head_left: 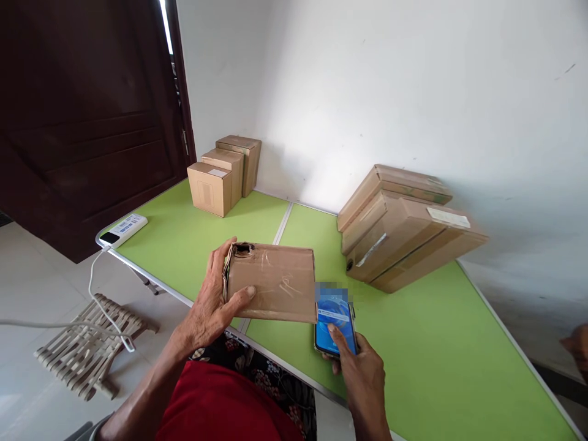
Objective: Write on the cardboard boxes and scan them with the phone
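Observation:
My left hand (218, 303) grips a brown cardboard box (280, 282) by its left end, thumb on the face toward me. That box has a torn, dark hole at its upper left corner and shiny tape over it. In my right hand (361, 361) is a smartphone (334, 318) with a lit blue screen, my thumb resting on the glass. The phone is just right of the box's lower right corner, and both are above the green table (422, 349).
Several cardboard boxes (408, 245) lean together at the right by the wall. Smaller boxes (209, 190) stand at the back left. A white device (125, 230) with a cable (92, 275) lies at the left table edge. Below is a woven stool (89, 346); a dark door (87, 116) rises behind.

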Action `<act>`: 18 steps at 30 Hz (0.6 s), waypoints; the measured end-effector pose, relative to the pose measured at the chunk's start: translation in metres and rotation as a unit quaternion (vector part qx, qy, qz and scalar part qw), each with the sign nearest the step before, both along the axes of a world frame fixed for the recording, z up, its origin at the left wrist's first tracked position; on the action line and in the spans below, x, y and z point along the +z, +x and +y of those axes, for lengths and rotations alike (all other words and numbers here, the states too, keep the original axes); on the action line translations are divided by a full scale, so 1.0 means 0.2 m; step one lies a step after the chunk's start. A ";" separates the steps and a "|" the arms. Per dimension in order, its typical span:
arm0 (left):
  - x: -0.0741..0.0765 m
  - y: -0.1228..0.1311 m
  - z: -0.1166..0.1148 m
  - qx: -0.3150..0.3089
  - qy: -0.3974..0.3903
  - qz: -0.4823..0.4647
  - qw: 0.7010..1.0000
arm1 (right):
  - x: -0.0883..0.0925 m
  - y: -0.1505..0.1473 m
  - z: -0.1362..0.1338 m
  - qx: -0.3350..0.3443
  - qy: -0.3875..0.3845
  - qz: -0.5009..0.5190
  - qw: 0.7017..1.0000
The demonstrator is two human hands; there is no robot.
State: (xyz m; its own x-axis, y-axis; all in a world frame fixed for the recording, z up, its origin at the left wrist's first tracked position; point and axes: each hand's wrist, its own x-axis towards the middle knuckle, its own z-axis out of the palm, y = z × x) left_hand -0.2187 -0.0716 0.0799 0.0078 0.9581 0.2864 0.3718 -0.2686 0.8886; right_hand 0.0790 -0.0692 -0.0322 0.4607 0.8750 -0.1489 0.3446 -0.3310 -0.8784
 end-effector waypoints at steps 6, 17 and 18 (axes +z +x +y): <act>-0.01 -0.02 -0.03 0.004 -0.007 0.004 1.000 | 0.02 0.06 -0.03 0.051 -0.066 -0.183 0.980; -0.05 -0.07 -0.14 -0.042 -0.023 0.009 0.999 | 0.17 -0.02 -0.05 0.044 -0.033 -0.175 0.983; -0.06 -0.08 -0.16 -0.048 -0.032 0.001 0.998 | 0.21 -0.07 -0.04 0.052 -0.033 -0.082 0.995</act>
